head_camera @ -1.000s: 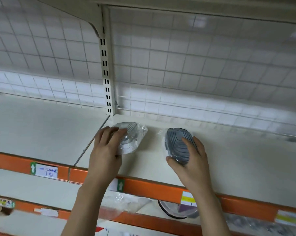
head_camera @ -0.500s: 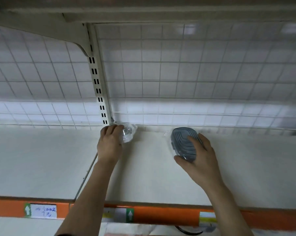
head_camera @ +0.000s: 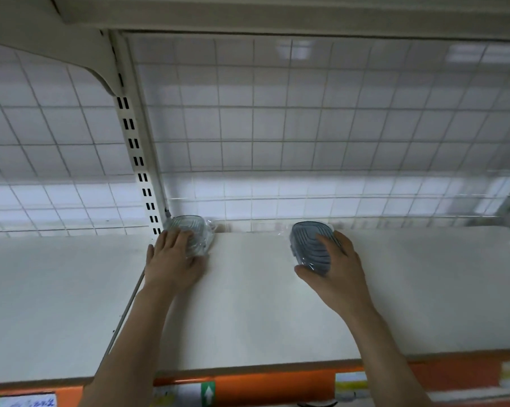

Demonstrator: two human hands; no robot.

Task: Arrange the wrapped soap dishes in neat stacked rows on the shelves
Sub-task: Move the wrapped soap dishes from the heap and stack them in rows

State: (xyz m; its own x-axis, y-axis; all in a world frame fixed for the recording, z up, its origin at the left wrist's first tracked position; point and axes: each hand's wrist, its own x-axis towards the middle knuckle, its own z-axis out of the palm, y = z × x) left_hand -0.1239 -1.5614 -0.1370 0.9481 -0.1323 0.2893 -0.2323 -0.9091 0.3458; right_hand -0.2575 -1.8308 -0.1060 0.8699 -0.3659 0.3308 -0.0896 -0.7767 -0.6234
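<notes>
head view, one frame. landmark: slotted upright post (head_camera: 136, 160) at the back of the cream shelf (head_camera: 248, 312).

left hand (head_camera: 174, 259): lies palm down over the near half of the clear soap dish (head_camera: 189, 230), fingers laid over its top and gently bent; thumb out to the post side, on the shelf. whether the fingers clamp the dish or only rest on it cannot be read. the dish sits on the shelf just right of the post foot, its far end touching or nearly touching the wire grid back panel (head_camera: 306, 127).

right hand (head_camera: 333, 268): grips the grey soap dish (head_camera: 309, 245); thumb hooked under its near end, fingers curved over the side away from the post. the dish stands well to the right of the post, close to the back panel, ribbed top facing up and slightly toward the camera. whether it rests flat on the shelf or is lifted a little cannot be told.

both dishes are in clear film wrap; the wrap shows as a glossy crumple beside the clear dish and a faint edge around the grey one.

hidden / poor: near half of the clear dish under the left hand; the far side of the grey dish under the right fingers. orange price strip (head_camera: 262, 386) along the shelf front is blurred; its labels (head_camera: 350, 383) are unreadable and cut by the lower frame edge. both forearms run out of frame at the bottom.
</notes>
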